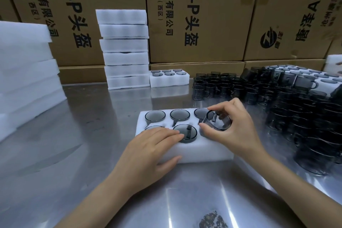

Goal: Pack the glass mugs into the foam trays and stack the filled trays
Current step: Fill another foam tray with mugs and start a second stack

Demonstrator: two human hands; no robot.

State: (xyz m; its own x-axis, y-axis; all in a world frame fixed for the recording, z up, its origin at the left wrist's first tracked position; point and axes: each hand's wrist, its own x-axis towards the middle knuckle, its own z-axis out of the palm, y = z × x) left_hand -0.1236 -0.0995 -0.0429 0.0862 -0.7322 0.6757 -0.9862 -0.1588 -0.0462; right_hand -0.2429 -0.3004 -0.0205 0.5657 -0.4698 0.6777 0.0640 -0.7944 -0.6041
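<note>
A white foam tray (203,151) lies on the steel table in front of me, with smoky glass mugs seated in its back row (179,114) and front row. My left hand (153,151) rests flat on the tray's front left, fingertips touching the front middle mug (185,132). My right hand (234,127) grips a tilted glass mug (218,120) over the tray's front right pocket, thumb and fingers around its rim. The front left pocket is mostly hidden under my left hand.
A tall stack of foam trays (125,50) and one filled tray (169,77) stand at the back. More foam (26,72) is piled at left. Several loose dark mugs (277,98) crowd the right side. Cardboard boxes (199,15) wall the back.
</note>
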